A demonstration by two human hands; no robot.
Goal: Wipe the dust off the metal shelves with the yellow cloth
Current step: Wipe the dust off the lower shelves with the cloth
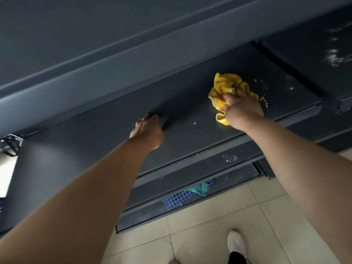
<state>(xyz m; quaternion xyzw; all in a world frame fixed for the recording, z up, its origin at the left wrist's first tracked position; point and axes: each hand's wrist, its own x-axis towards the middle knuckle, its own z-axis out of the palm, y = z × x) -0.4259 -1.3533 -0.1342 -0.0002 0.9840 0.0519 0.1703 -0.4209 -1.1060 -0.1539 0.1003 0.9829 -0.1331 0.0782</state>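
Observation:
A dark grey metal shelf (106, 130) runs across the view at arm height. My right hand (242, 107) presses a crumpled yellow cloth (225, 88) flat onto the shelf's right half, fingers spread over it. White dust specks (263, 101) lie just right of the cloth. My left hand (147, 130) rests on the shelf's middle with fingers apart and nothing in it.
A higher shelf (95, 44) overhangs at the top. A neighbouring shelf (323, 44) at the right carries white dust. Lower shelves (190, 170) hold dust, a blue perforated tray (179, 199) and a green rag (200, 188). Beige floor tiles (209, 225) and a white shoe (236, 242) lie below.

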